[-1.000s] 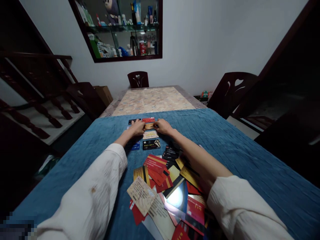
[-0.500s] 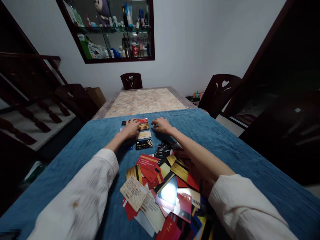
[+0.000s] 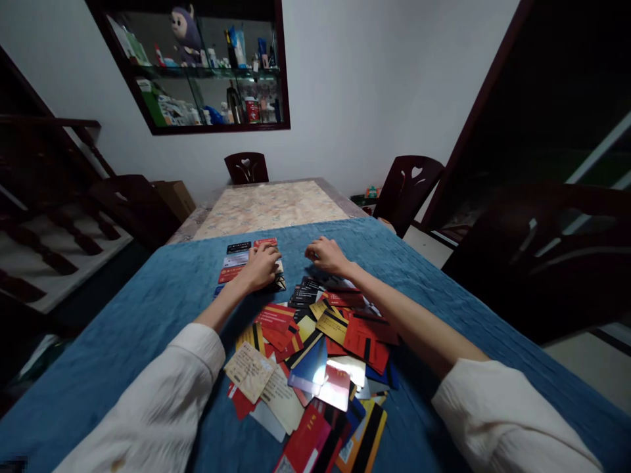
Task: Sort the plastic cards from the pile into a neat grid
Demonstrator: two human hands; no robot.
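Observation:
Plastic cards lie in two columns on the blue cloth (image 3: 162, 295). The left column shows a black card (image 3: 239, 247), a pale card (image 3: 235, 259) and a red card (image 3: 231, 273). At the top of the right column is another red card (image 3: 265, 242). My left hand (image 3: 263, 266) rests over this right column with bent fingers spread, hiding most of its cards. To the right, my right hand (image 3: 329, 256) hovers above the cloth, fingers loosely curled and no card visible in them. Below it, black cards (image 3: 305, 292) overlap at the far edge of a loose heap.
The heap holds red, gold and blue cards, with a beige card (image 3: 250, 371) on its left side and a bright glare in its middle. Beyond the cloth the patterned tabletop (image 3: 271, 207) continues. Chairs (image 3: 409, 187) stand around the table; a glass-shelved cabinet (image 3: 211, 72) is set in the wall.
My right hand has let go of the gold card in the right column and drawn away to the right. My left hand has shifted nearer along that column. The view has turned right.

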